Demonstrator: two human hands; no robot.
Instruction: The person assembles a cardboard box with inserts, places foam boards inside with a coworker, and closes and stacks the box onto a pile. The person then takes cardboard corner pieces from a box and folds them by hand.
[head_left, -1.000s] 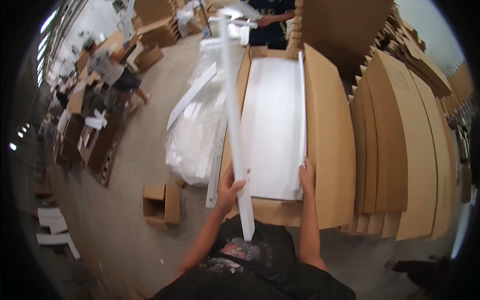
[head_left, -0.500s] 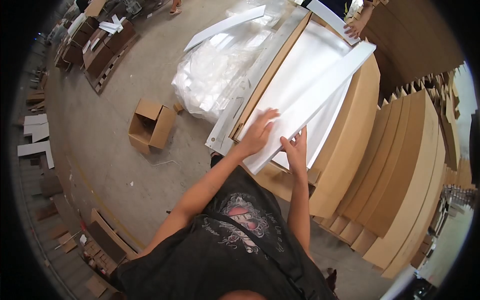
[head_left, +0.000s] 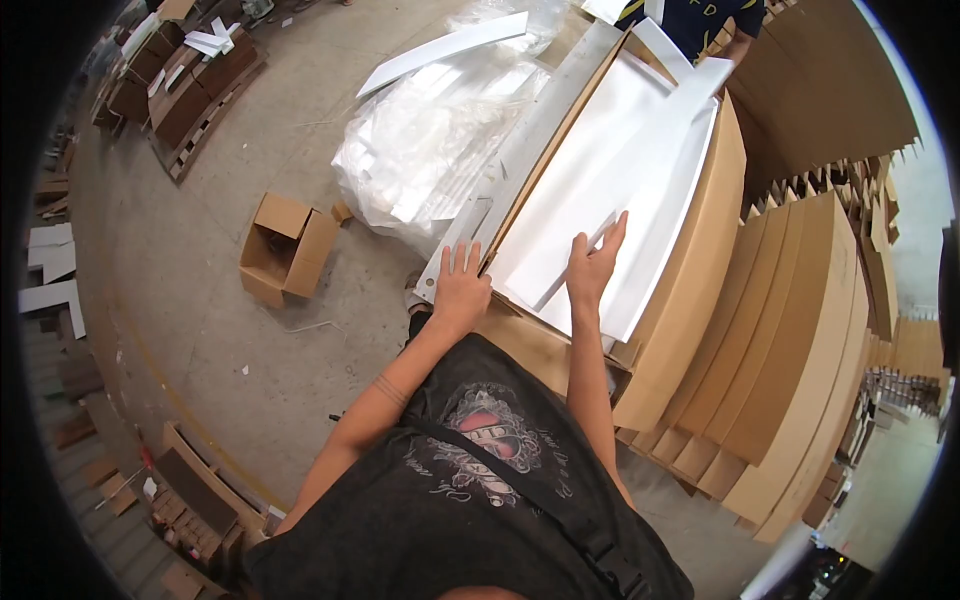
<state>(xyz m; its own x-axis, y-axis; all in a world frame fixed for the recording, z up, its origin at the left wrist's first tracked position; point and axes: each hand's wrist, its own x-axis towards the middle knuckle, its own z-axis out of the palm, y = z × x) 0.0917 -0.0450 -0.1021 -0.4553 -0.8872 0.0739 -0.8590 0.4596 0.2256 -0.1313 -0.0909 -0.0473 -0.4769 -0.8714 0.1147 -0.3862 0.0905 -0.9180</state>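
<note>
A long white strip (head_left: 655,150) lies slanted in a long cardboard box (head_left: 690,290) lined with white sheet. My right hand (head_left: 593,268) is over the lower part of the strip, with its thumb and fingers on either side of the strip's edge. My left hand (head_left: 463,297) rests with fingers spread at the near left corner of the box, beside a grey metal beam (head_left: 510,140). What lies under its palm is hidden.
Across the box's far end stands another person (head_left: 690,30). Stacked cardboard pieces (head_left: 790,350) rise on the right. Left of the beam lies a plastic-wrapped white bundle (head_left: 430,140) with a loose white strip (head_left: 450,48) on top. An open carton (head_left: 285,250) sits on the floor.
The white strip has gone down into the box. My left hand has moved off it, left to the box corner. My right hand stays at its edge. The other person's hand has shifted.
</note>
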